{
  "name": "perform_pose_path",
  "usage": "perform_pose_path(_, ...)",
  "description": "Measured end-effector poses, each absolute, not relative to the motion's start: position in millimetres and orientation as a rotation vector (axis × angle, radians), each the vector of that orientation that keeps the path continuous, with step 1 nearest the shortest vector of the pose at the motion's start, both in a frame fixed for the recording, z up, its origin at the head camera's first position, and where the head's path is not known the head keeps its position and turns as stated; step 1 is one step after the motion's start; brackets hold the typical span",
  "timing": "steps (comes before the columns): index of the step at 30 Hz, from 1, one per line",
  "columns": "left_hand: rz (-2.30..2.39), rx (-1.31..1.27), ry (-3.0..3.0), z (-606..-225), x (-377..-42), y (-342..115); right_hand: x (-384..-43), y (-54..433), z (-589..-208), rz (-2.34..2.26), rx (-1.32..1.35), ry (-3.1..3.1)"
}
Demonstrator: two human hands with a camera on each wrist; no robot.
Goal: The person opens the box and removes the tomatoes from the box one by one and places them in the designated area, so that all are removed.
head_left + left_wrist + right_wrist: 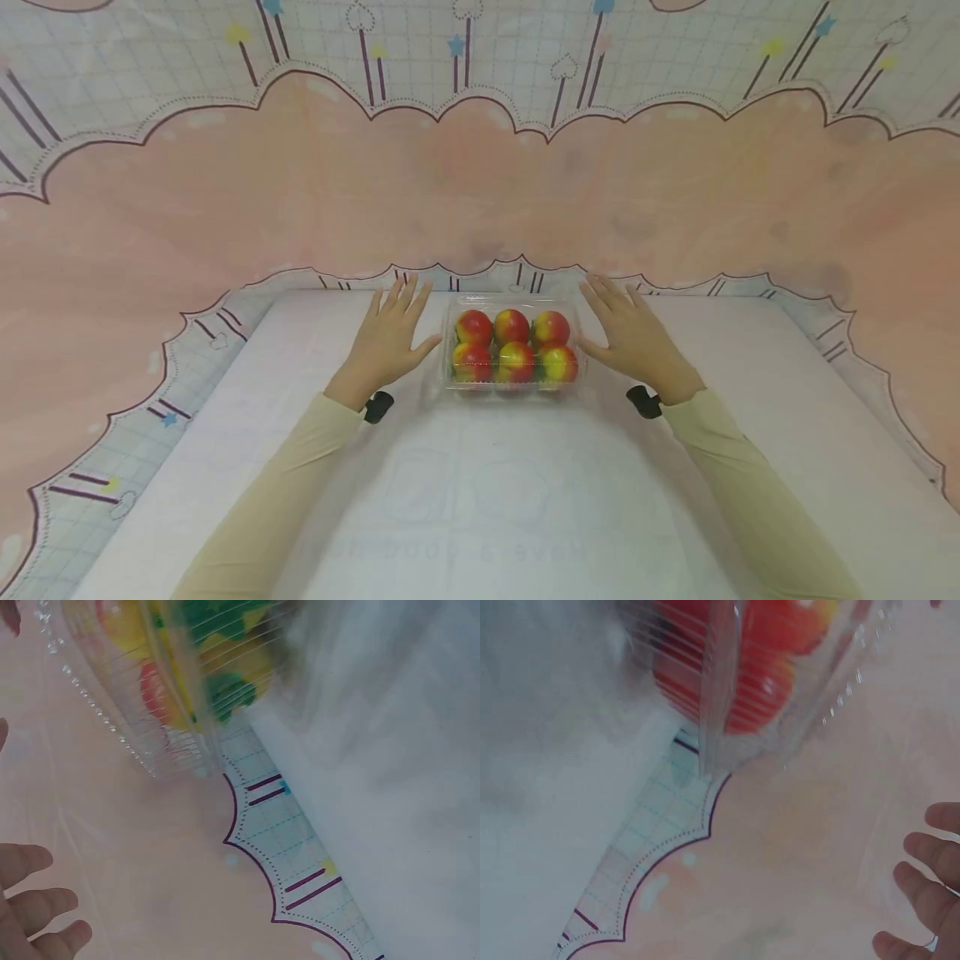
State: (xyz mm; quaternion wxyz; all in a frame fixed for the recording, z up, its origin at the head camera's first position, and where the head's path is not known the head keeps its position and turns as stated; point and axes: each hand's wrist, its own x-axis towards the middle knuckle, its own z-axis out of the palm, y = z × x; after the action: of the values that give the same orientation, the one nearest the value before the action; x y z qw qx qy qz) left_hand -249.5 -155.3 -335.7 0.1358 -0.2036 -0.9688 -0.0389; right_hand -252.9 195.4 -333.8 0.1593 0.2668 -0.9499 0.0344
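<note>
A clear plastic clamshell box (513, 387) stands on the white table, its lid down. Inside, in two rows, sit several round red-and-yellow fruits (512, 327) that look like apples. My left hand (384, 340) is at the box's left side with its fingers straight and spread. On the right side, my right hand (637, 335) mirrors it, fingers extended. Both thumb tips come close to the box walls; whether they touch cannot be told. Each wrist view shows one end of the box near its top edge, and only fingertips of the hand.
White table surface (495, 492) spreads in front of the box. Behind and around the table hangs a pink and light-blue patterned cloth (450, 192). Small black wrist devices (379, 407) sit at both sleeve cuffs.
</note>
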Motion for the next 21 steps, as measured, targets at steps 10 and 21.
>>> perform_pose_path(10, -0.212, -0.682, -2.816, -347.8, -244.9, -168.8, -247.1, 173.7, -347.9, 0.054, 0.986, -2.492)
perform_pose_path(21, -0.643, -0.658, -2.942, -362.2, -239.1, -184.8, -237.5, 126.7, -360.0, 0.022, 1.251, -2.17)
